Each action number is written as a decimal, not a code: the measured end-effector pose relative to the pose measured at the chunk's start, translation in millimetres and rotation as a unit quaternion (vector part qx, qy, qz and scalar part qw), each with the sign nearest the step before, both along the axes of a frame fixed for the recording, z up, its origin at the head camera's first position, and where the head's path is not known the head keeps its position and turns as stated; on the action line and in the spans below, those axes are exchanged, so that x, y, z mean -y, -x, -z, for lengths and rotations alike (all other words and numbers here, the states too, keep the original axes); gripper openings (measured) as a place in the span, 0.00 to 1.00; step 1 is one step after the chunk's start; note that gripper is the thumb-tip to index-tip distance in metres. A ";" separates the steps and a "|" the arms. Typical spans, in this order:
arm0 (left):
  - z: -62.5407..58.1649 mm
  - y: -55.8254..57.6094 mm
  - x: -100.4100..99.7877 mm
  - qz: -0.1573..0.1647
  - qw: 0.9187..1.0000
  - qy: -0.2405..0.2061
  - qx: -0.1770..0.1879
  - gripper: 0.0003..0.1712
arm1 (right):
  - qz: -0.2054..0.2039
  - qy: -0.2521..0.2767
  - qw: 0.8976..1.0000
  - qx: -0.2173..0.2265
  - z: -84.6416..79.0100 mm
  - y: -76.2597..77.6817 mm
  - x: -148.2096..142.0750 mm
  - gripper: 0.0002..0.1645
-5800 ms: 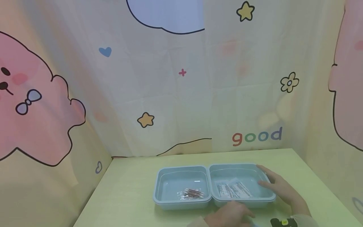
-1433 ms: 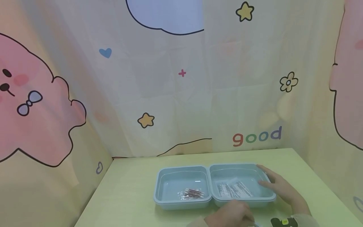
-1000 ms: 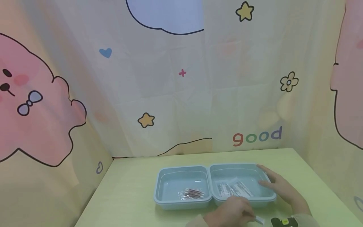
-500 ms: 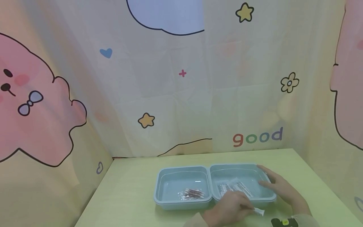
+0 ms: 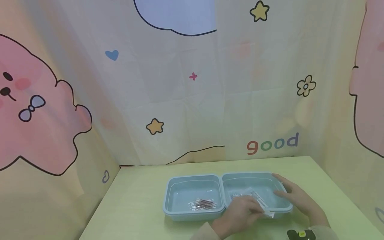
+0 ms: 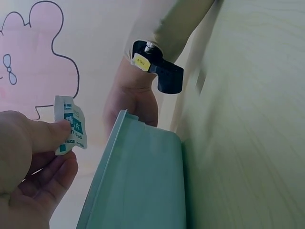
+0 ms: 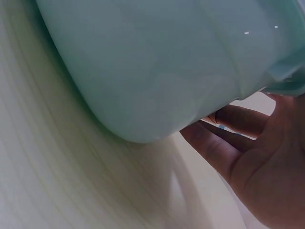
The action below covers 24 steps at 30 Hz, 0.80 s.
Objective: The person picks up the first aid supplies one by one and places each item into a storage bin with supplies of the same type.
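Observation:
My left hand [image 5: 240, 213] pinches a small white sachet with teal print [image 6: 70, 125], the word "Pad" partly readable on it, between thumb and fingers. It is at the front wall of the right light-blue plastic box [image 5: 255, 175], the sachet overlapping the front rim in the head view. Inside that box lie several flat white printed packets [image 5: 260, 199], partly hidden by the left hand. My right hand [image 5: 300, 198] holds the right end of this box, thumb over the rim and fingers along the outer wall.
A matching light-blue box [image 5: 192, 180] stands against the left side of the first one. It holds a clear-wrapped bundle of brownish swab sticks [image 5: 204, 204]. Both boxes stand on a pale yellow-green table [image 5: 132, 200], with printed cloth walls [image 5: 192, 110] around it.
My left hand has risen from below the right box to its front rim, bringing the sachet up into view. The right hand and both boxes stay in place.

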State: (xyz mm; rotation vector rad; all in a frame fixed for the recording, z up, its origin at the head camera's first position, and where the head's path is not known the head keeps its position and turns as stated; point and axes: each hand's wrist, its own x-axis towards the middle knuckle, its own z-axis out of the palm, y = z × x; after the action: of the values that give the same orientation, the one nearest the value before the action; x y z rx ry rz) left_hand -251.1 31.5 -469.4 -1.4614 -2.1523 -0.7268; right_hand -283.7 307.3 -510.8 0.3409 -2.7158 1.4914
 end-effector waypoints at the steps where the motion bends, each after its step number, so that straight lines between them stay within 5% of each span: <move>1: -0.2 0.6 1.0 -0.003 1.000 -0.006 0.004 0.02 | -0.001 0.001 1.000 -0.001 -0.2 -0.2 0.1 0.43; 12: 7.2 8.8 5.8 -0.019 0.998 -0.057 0.035 0.03 | -0.004 0.012 1.000 0.011 -0.4 0.8 0.2 0.43; 24: 8.7 15.6 11.0 -0.042 0.996 -0.081 0.021 0.03 | -0.001 0.013 1.000 0.009 0.1 2.5 -0.6 0.44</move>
State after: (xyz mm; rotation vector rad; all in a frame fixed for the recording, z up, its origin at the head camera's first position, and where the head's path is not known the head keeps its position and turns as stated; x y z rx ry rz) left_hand -266.7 20.5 -478.2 -1.2765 -2.1164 -0.8858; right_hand -286.2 307.8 -510.9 0.3309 -2.7077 1.5365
